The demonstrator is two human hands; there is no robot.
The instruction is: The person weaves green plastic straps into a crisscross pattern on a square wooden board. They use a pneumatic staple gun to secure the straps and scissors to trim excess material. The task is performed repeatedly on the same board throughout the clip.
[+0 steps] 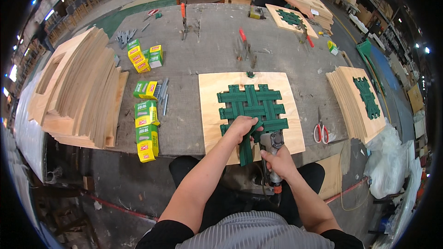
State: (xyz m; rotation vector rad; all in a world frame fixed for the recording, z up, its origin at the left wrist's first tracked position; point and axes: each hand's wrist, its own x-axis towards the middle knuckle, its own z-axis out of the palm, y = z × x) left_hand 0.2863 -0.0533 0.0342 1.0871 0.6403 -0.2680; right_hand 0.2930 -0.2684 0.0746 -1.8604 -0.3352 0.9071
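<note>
Two bare hands meet at the near side of a plywood panel (211, 110), which lies at the near edge of the grey table (180, 60), directly before the person. The left hand (243, 129) has its fingers closed on a green webbing strap (246, 153), whose loose end hangs toward the lap; the right hand (280, 162) is wrapped around the grip of a pneumatic staple gun (272, 142). Its nose is close to the strap, though whether they touch cannot be told. To fasten this band well, I would pull it taut and flat, keep it in line with its neighbours, press the nose squarely against strap and wood, and keep the left fingertips clear of the firing line. The green webbing lattice (251, 103) sits near the panel's middle: ribbed, dark green bands crossing over and under, with short ends jutting out at the far, left and right sides. Around it the pale wood shows visible grain, and the crosswise bands look fairly even and flat.
</note>
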